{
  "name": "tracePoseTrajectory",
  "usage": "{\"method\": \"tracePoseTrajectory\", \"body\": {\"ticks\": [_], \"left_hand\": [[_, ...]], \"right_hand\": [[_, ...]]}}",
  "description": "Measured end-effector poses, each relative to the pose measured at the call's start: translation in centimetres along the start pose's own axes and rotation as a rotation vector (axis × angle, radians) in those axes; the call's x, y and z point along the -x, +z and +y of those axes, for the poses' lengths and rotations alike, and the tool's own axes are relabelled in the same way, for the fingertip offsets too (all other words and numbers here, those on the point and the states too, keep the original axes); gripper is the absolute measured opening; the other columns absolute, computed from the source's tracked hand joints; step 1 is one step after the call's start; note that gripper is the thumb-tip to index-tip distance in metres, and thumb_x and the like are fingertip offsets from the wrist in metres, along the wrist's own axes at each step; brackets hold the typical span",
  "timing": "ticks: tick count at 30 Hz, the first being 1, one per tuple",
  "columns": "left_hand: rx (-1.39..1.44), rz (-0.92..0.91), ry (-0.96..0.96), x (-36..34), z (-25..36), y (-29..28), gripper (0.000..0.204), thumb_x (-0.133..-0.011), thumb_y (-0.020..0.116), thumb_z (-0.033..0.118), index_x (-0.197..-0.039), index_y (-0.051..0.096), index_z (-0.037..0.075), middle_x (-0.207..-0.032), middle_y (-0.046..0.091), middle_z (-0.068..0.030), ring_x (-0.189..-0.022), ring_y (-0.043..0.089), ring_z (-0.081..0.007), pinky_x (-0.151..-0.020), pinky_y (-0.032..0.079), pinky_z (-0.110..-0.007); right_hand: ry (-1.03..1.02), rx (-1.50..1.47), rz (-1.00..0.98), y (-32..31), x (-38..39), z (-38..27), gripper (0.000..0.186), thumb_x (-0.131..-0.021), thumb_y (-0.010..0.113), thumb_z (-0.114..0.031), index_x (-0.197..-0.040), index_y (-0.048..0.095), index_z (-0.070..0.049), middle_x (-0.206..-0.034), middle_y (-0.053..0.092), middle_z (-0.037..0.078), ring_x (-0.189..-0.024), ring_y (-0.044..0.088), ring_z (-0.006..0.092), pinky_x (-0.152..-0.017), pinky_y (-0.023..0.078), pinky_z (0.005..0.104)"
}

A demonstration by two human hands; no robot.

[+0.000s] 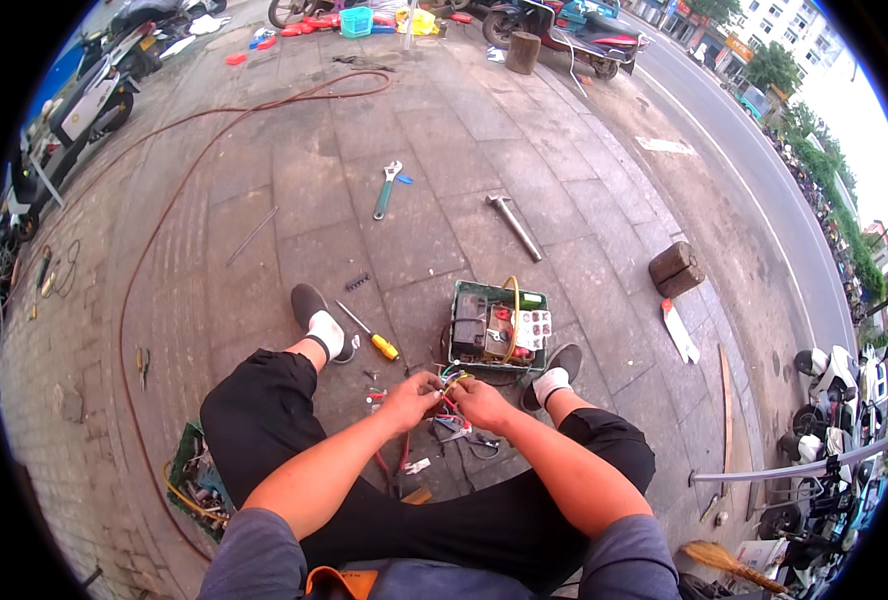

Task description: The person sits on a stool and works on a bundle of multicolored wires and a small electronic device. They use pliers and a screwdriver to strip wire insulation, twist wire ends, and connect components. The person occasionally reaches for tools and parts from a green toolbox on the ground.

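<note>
Both hands are close together between my knees, low over the pavement. My left hand [414,400] is closed in a pinch on thin coloured wires [454,378]. Opposite it, my right hand [478,402] pinches the same bundle, where yellow, green, blue and red strands show; the fingers partly hide it. Beneath the hands lie red-handled pliers [403,455] and other small tools and scraps. A yellow-handled screwdriver [384,347] rests on the slabs just beyond my left hand. Past my right hand stands a green crate [499,367] holding a black battery-like box [468,325] and small parts.
Farther ahead lie an adjustable wrench [387,190] and a hammer [516,230]. A brown hose [136,265] curves along the left. A second crate [192,450] sits by my left thigh. A wooden stump [676,270] stands right; parked scooters [832,415] line the edge.
</note>
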State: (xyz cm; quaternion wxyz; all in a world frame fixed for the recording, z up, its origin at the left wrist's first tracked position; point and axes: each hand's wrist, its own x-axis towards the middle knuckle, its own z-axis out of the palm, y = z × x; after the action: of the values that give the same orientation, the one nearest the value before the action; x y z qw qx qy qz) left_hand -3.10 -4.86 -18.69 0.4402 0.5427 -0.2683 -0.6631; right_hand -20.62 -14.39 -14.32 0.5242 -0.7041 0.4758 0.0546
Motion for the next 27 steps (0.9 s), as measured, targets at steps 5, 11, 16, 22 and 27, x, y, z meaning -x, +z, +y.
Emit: {"method": "tracePoseTrajectory", "body": {"ticks": [5, 11, 16, 22, 27], "left_hand": [[-0.011, 0.024, 0.0, 0.3, 0.4, -1.0, 0.018, -0.105, 0.063, 0.013, -0.121, 0.059, 0.005, -0.103, 0.068, -0.0043, -0.094, 0.068, -0.0145, -0.08, 0.057, -0.031], [0.128, 0.04, -0.162, 0.8, 1.9, -0.5, 0.018, -0.106, 0.062, 0.018, -0.117, 0.06, 0.005, -0.105, 0.069, -0.0062, -0.096, 0.071, -0.019, -0.087, 0.062, -0.038], [0.106, -0.027, -0.152, 0.6, 1.5, -1.1, 0.019, -0.106, 0.062, 0.021, -0.115, 0.059, 0.005, -0.107, 0.07, -0.0074, -0.099, 0.072, -0.02, -0.09, 0.061, -0.039], [0.102, -0.027, -0.164, 0.2, 1.3, -0.9, 0.021, -0.106, 0.062, 0.024, -0.116, 0.059, 0.005, -0.109, 0.07, -0.0066, -0.103, 0.071, -0.0201, -0.094, 0.06, -0.041], [0.131, -0.029, -0.212, 0.9, 1.6, -0.9, 0.024, -0.107, 0.062, 0.026, -0.119, 0.058, 0.006, -0.111, 0.07, -0.0073, -0.105, 0.071, -0.0222, -0.094, 0.06, -0.042]], "right_hand": [[-0.053, -0.034, -0.005, 0.8, 0.1, -0.7, 0.041, -0.107, 0.056, -0.038, -0.123, 0.068, -0.002, -0.098, 0.073, 0.015, -0.089, 0.069, 0.0247, -0.083, 0.054, 0.0386], [-0.078, 0.004, -0.026, 0.9, 0.3, -0.1, 0.031, -0.105, 0.066, -0.03, -0.118, 0.067, -0.003, -0.097, 0.072, 0.008, -0.09, 0.064, 0.0133, -0.081, 0.052, 0.0343], [-0.086, -0.027, -0.028, 1.0, 0.6, -0.6, 0.031, -0.104, 0.066, -0.03, -0.118, 0.067, -0.002, -0.099, 0.073, 0.009, -0.092, 0.065, 0.015, -0.083, 0.053, 0.0352], [-0.146, -0.035, 0.078, 1.2, 0.1, 0.3, 0.025, -0.102, 0.067, -0.026, -0.112, 0.067, -0.002, -0.097, 0.073, 0.008, -0.091, 0.066, 0.0144, -0.078, 0.053, 0.0358], [-0.236, 0.088, 0.144, 0.7, 1.1, -1.8, 0.022, -0.094, 0.071, -0.026, -0.101, 0.068, -0.005, -0.091, 0.074, 0.014, -0.086, 0.072, 0.0297, -0.077, 0.055, 0.041]]}}
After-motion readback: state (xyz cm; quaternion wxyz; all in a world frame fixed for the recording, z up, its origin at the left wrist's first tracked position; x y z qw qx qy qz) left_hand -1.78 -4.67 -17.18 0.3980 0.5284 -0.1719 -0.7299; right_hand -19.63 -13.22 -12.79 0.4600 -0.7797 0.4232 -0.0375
